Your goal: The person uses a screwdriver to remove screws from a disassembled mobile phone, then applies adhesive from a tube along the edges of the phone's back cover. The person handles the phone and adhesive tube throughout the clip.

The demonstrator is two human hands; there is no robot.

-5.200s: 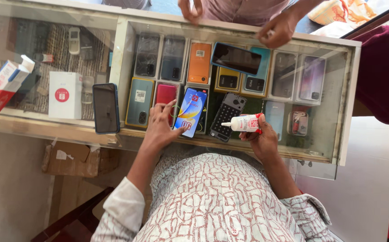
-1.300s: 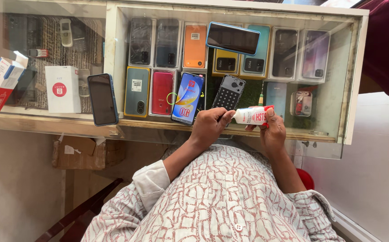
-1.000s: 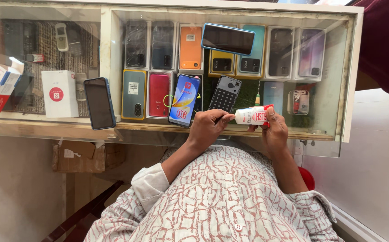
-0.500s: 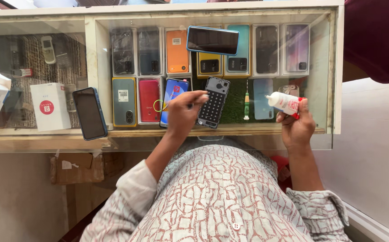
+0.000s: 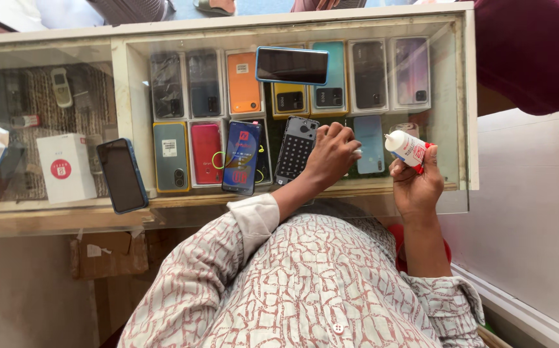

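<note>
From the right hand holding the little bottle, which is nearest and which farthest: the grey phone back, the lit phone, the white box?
1. Grey phone back, just left of the right hand.
2. Lit phone, further left.
3. White box, far left.

Glass-topped display counter, pale floor, cardboard box beneath; bright daylight

Three phones lie loose on the bench: one at the left, one lit, one dark. One keypad. One bottle. One white box.
</note>
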